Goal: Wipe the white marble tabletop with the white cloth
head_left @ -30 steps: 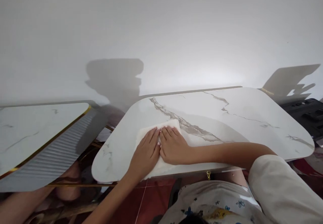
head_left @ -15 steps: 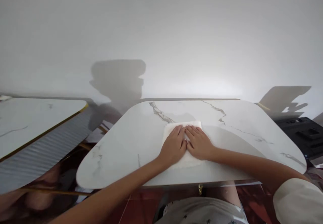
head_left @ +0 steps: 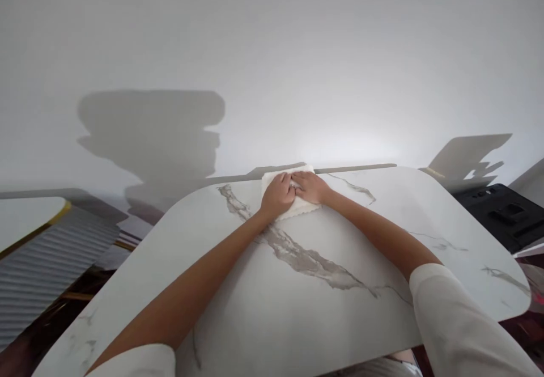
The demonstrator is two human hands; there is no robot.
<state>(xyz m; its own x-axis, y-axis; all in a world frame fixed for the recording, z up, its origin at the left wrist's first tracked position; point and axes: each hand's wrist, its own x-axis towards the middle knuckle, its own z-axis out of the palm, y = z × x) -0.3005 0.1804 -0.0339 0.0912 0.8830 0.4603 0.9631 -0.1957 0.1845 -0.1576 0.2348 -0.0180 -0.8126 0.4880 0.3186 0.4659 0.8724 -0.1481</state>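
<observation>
A white cloth (head_left: 302, 208) with a scalloped edge lies spread at the far edge of a white marble-patterned table (head_left: 263, 320), close to the wall. My left hand (head_left: 278, 195) rests flat on the cloth's left half, fingers stretched forward. Beside it, my right hand (head_left: 311, 187) presses on the right half, its fingertips close to those of the left. Both palms face down, and the middle of the cloth is partly hidden beneath them. Both arms reach far forward over the tabletop.
A plain pale wall (head_left: 272, 54) stands right behind the table. To the left is another white-topped table (head_left: 29, 218) with gold trim and a ribbed grey side. On the right, a black case-like object (head_left: 505, 212) sits beside the table's rounded corner.
Both hands and the cloth have moved forward, from the table's middle to its far edge near the wall. My view has leaned forward too, and the shadow on the wall has grown.
</observation>
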